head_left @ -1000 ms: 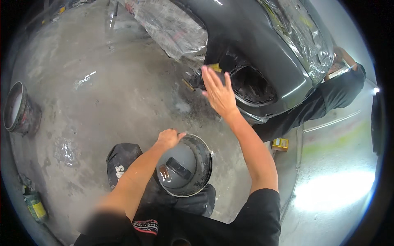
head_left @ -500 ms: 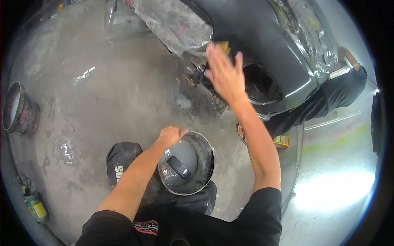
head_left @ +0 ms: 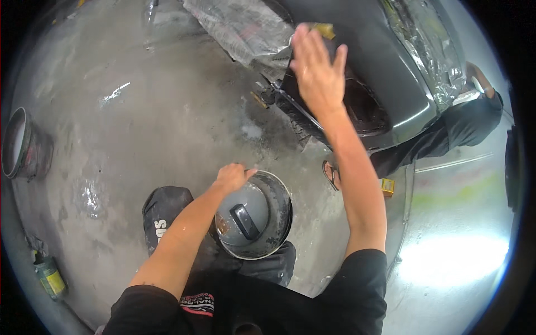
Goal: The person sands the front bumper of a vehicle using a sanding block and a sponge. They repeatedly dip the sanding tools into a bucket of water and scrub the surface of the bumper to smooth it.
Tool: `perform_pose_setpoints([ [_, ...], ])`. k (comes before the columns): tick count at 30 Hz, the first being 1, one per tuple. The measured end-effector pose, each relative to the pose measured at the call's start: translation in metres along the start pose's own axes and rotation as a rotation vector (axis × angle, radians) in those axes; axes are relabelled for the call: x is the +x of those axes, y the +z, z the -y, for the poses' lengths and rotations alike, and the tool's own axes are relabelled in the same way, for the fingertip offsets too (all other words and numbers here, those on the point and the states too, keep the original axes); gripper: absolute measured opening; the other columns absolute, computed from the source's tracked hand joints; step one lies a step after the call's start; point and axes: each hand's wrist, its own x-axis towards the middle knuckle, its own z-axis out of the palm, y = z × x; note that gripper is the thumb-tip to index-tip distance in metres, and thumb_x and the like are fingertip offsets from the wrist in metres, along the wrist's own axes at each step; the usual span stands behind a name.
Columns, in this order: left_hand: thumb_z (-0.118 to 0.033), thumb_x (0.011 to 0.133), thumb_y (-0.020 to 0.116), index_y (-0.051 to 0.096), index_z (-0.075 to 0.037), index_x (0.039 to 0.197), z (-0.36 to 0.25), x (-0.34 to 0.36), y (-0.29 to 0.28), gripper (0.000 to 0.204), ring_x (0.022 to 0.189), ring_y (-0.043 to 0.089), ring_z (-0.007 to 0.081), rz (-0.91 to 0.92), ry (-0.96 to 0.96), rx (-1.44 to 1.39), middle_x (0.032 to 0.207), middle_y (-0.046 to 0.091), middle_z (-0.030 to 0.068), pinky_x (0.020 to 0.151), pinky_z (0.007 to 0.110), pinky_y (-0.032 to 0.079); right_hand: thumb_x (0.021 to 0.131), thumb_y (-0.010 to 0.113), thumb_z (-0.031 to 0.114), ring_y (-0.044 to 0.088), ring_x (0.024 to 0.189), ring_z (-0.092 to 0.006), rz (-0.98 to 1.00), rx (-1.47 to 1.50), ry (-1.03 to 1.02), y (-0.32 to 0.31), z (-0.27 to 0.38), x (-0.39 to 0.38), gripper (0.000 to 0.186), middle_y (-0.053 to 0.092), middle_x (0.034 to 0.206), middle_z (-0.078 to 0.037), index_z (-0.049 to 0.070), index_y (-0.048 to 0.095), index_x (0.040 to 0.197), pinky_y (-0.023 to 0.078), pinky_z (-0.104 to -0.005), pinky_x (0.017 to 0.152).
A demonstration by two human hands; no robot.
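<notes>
My left hand (head_left: 233, 177) is closed on the far rim of a round bucket (head_left: 281, 207), which stands between my knees. Greyish water fills part of it, and a dark oblong block (head_left: 244, 222) lies in it. My right arm reaches forward over a dark grey car body (head_left: 357, 42). The right hand (head_left: 319, 75) is flat with its thumb spread and holds nothing visible; whether its palm touches the panel I cannot tell. Just beyond its fingertips a yellow patch (head_left: 324, 30) sits on the bodywork. Below the hand is a dark recess (head_left: 368, 111) in the panel.
Clear plastic sheeting (head_left: 245, 28) covers parts of the car. At right another person's leg (head_left: 424, 142) and sandalled foot (head_left: 331, 175) show, near a yellow box (head_left: 387, 187). A second bucket (head_left: 33, 148) and a green bottle (head_left: 51, 279) stand at left on the concrete floor (head_left: 139, 139).
My right hand has moved forward and slightly right over the car panel, staying open. The left hand keeps its hold on the bucket rim. The view has shifted slightly.
</notes>
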Motion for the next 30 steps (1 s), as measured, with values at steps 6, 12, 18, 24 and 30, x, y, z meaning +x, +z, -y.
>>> perform_pose_setpoints([
  [6,-0.064,0.102,0.044,0.072,-0.001,0.109,-0.003,-0.005,0.003,0.069,0.109,0.068,0.0417,-0.056,0.027,-0.059,0.111,0.072,0.0229,0.093,0.052,0.053,0.098,0.059,0.034,0.026,0.153,-0.0096,0.387,0.065,-0.223,0.001,0.011,-0.108,0.068,0.021,0.171,0.009,0.019,0.037,0.16,0.023,-0.0513,0.122],
  [12,-0.064,0.102,0.044,0.072,-0.003,0.111,-0.012,-0.005,-0.005,0.068,0.11,0.067,0.0402,0.01,-0.019,-0.087,0.111,0.072,0.0214,0.093,0.052,0.053,0.095,0.063,0.037,0.028,0.152,-0.0115,0.385,-0.11,-0.345,-0.008,-0.046,-0.179,0.068,0.027,0.169,0.01,0.026,0.042,0.158,0.016,-0.054,0.124],
  [18,-0.066,0.102,0.042,0.068,-0.006,0.124,-0.002,0.0,0.004,0.07,0.109,0.068,0.0389,-0.004,-0.002,-0.012,0.108,0.073,0.0207,0.094,0.051,0.054,0.096,0.063,0.036,0.032,0.15,-0.015,0.355,0.09,-0.255,-0.005,0.006,-0.109,0.063,0.028,0.168,0.008,0.018,0.047,0.154,0.027,-0.0528,0.121],
  [24,-0.066,0.102,0.042,0.069,-0.006,0.12,-0.006,0.0,-0.005,0.068,0.11,0.068,0.0382,0.001,-0.03,0.028,0.108,0.073,0.0204,0.093,0.05,0.054,0.092,0.066,0.039,0.034,0.15,-0.0144,0.38,-0.033,-0.286,-0.014,-0.035,-0.168,0.071,0.032,0.167,0.008,0.022,0.043,0.157,0.025,-0.0581,0.118],
  [30,-0.064,0.102,0.044,0.07,-0.002,0.114,-0.01,-0.003,0.002,0.069,0.11,0.067,0.0404,-0.025,0.001,0.039,0.11,0.072,0.0242,0.094,0.051,0.053,0.1,0.059,0.034,0.028,0.153,-0.0134,0.338,0.128,-0.186,0.003,0.014,-0.109,0.063,0.025,0.17,0.007,0.017,0.04,0.157,0.024,-0.0505,0.123],
])
